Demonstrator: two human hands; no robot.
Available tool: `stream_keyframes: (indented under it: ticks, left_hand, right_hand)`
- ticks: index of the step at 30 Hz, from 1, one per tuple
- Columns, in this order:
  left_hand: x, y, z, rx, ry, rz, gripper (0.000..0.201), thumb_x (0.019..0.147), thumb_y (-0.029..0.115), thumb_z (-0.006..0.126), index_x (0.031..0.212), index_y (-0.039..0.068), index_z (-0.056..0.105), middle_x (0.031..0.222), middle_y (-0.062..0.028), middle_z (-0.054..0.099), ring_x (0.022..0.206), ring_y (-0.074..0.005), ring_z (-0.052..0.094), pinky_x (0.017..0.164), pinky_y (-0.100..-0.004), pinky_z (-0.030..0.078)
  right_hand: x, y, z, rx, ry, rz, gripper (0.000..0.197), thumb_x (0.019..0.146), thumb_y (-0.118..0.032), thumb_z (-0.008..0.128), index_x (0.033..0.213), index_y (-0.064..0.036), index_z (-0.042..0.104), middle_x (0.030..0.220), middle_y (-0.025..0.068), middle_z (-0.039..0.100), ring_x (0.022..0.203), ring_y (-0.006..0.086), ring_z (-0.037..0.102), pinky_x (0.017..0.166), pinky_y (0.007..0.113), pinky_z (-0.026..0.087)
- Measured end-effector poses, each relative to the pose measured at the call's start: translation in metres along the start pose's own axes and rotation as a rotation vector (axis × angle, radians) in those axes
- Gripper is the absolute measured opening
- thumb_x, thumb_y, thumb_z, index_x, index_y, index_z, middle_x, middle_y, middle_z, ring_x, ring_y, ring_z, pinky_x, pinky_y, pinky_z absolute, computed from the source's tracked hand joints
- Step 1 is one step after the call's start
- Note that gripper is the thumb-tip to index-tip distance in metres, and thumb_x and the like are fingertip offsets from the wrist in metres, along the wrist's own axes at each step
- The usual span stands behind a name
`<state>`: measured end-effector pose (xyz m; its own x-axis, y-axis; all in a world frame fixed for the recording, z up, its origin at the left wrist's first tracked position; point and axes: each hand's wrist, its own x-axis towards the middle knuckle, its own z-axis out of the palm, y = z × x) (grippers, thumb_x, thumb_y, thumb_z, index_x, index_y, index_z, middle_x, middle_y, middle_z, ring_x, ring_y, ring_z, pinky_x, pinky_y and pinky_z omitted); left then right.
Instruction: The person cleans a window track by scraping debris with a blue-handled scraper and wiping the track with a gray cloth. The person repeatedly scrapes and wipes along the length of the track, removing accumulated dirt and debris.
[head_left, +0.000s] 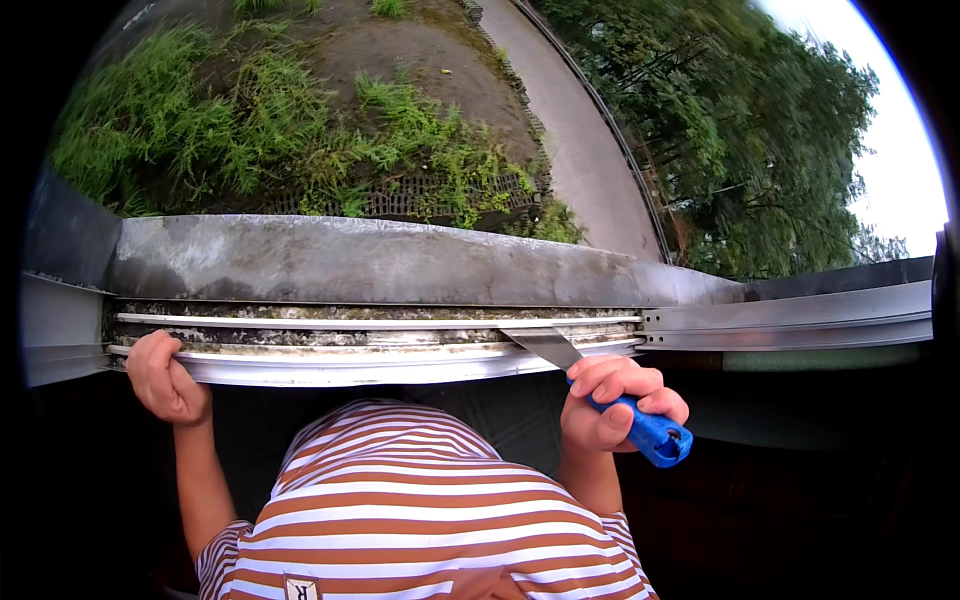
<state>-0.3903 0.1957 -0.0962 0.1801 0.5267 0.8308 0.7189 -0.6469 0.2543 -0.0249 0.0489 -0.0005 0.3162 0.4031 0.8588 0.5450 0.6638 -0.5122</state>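
A putty knife (550, 348) with a blue handle is gripped in my right hand (605, 395), fingers wrapped round the handle. Its flat metal blade slants to the left, and the tip reaches the dirty groove of a white window track (300, 374) near the right end. Dark grime and crumbs line the grooves (270, 336) between the white rails. At the track's left end, my left hand (165, 382) is closed over the inner rail with curled fingers.
Beyond the track lies a grey, stained outer sill (340, 260). A metal side frame (790, 318) stands on the right, another (62, 320) on the left. Outside and below are green weeds (230, 120), a paved path (590, 150) and trees (720, 130).
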Motion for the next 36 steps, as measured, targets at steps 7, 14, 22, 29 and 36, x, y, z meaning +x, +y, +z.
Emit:
stream_keyframes:
  ticks: [7, 14, 22, 29, 36]
  left_hand:
    - [0.003, 0.001, -0.001, -0.022, -0.037, -0.012, 0.012, 0.076, -0.002, 0.046, 0.081, -0.002, 0.058, 0.081, -0.0169, 0.061, 0.075, -0.0321, 0.058, 0.075, -0.039, 0.045]
    - [0.002, 0.002, -0.002, 0.014, -0.039, -0.017, 0.013, 0.076, -0.002, 0.046, 0.081, -0.002, 0.058, 0.082, -0.0171, 0.061, 0.077, -0.0323, 0.058, 0.075, -0.0392, 0.045]
    - [0.0, 0.001, -0.002, 0.027, -0.019, -0.001, 0.014, 0.076, -0.001, 0.046, 0.082, -0.002, 0.058, 0.083, -0.0169, 0.061, 0.078, -0.0322, 0.058, 0.075, -0.0392, 0.045]
    - [0.0, 0.0, -0.001, 0.024, -0.011, 0.008, 0.013, 0.076, 0.0, 0.046, 0.082, -0.002, 0.058, 0.082, -0.0166, 0.061, 0.077, -0.0317, 0.058, 0.074, -0.039, 0.045]
    - [0.0, 0.0, 0.0, 0.023, 0.01, 0.015, 0.013, 0.077, 0.001, 0.046, 0.082, -0.001, 0.058, 0.082, -0.0163, 0.061, 0.076, -0.0315, 0.058, 0.074, -0.039, 0.045]
  right_hand:
    - [-0.018, 0.005, 0.002, -0.013, 0.097, -0.122, 0.033, 0.089, -0.029, 0.059, 0.1, -0.01, 0.034, 0.069, 0.0066, 0.047, 0.051, 0.0161, 0.051, 0.044, 0.028, 0.048]
    - [0.012, 0.012, 0.007, 0.032, 0.133, 0.134, 0.028, 0.087, -0.012, 0.056, 0.095, -0.0096, 0.029, 0.066, 0.0085, 0.048, 0.046, 0.0153, 0.049, 0.04, 0.028, 0.046]
    - [0.064, 0.045, 0.03, 0.016, 0.122, 0.607, 0.015, 0.087, -0.002, 0.056, 0.088, -0.0038, 0.04, 0.065, 0.0044, 0.049, 0.044, 0.0114, 0.047, 0.043, 0.027, 0.043]
    - [0.072, 0.074, 0.041, -0.158, 0.052, 0.802, 0.019, 0.088, -0.009, 0.059, 0.089, -0.0053, 0.04, 0.06, 0.002, 0.045, 0.044, 0.0095, 0.043, 0.04, 0.024, 0.038]
    - [0.074, 0.099, 0.046, -0.204, -0.041, 0.919, 0.018, 0.086, -0.011, 0.059, 0.085, -0.005, 0.042, 0.06, 0.0017, 0.046, 0.042, 0.0093, 0.044, 0.037, 0.025, 0.038]
